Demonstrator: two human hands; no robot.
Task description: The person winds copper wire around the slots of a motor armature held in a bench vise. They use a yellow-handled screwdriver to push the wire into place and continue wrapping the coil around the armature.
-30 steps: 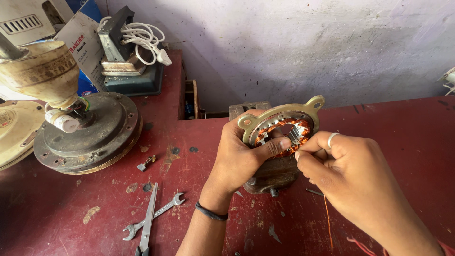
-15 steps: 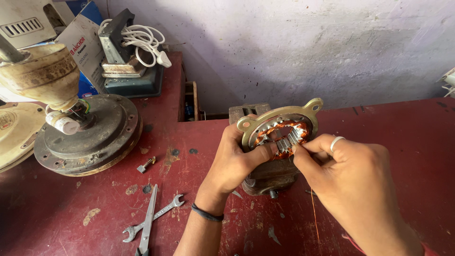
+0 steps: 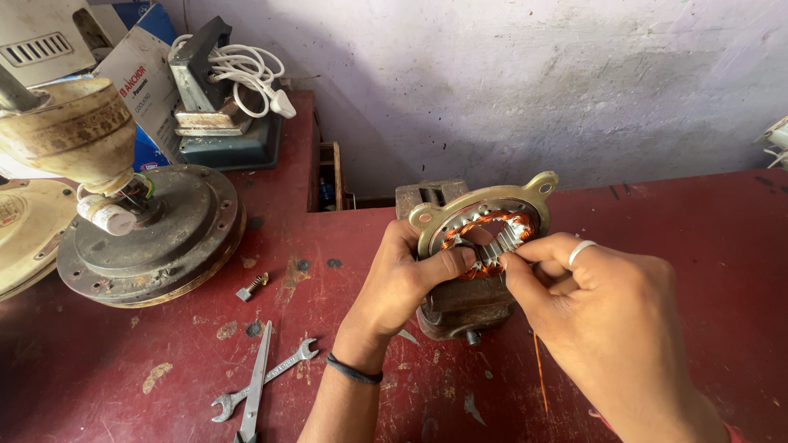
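Two hands are busy in my head view. My left hand (image 3: 406,283) wraps tight around the motor stator (image 3: 484,238), tilted up on the red table (image 3: 657,230). My right hand (image 3: 607,320) pinches its copper coils (image 3: 460,234). A spanner (image 3: 267,381) lies nearby.

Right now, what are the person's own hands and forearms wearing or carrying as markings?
Both hands are bare, with no gloves. The left hand has a thin dark band around its wrist and a bare forearm with no sleeve. The right hand wears a plain silver-coloured ring on one finger; a sliver of red shows at its wrist near the frame's lower edge, too little to identify.
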